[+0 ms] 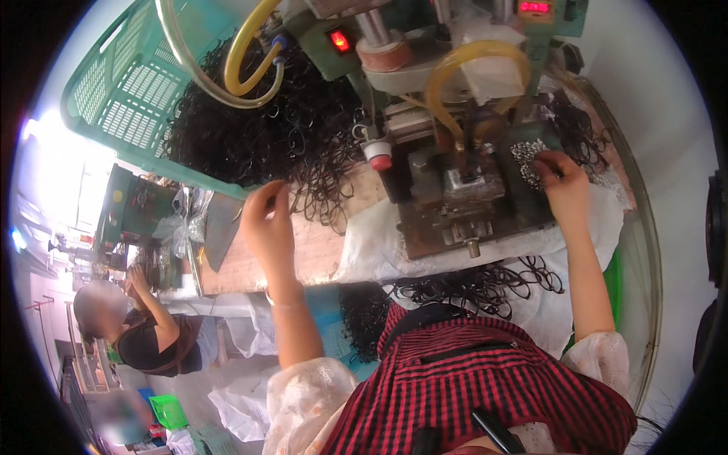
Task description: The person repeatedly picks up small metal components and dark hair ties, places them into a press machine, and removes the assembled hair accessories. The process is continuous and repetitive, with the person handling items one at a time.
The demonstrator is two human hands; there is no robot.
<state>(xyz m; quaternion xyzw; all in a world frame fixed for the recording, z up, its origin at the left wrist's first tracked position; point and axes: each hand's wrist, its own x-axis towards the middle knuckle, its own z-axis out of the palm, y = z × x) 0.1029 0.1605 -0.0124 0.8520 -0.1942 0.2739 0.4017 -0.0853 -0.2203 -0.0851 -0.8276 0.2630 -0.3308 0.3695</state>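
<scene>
We judge the work to be mid-run: plenty of small metal pieces point(525, 158) lie loose in a pile beside the press point(425, 193), and black loops point(262, 114) abound, though we cannot tell which are finished and which are left. Our right hand point(565, 186) curls its fingers at that pile's edge (whether it pinches a piece, we cannot tell). Our left hand point(268, 224) is raised near the loops on the table point(303, 265), half-curled, its grip unclear. The teal crate point(140, 106) holds a big tangled heap of loops, some spilling out; more lie near our lap.
</scene>
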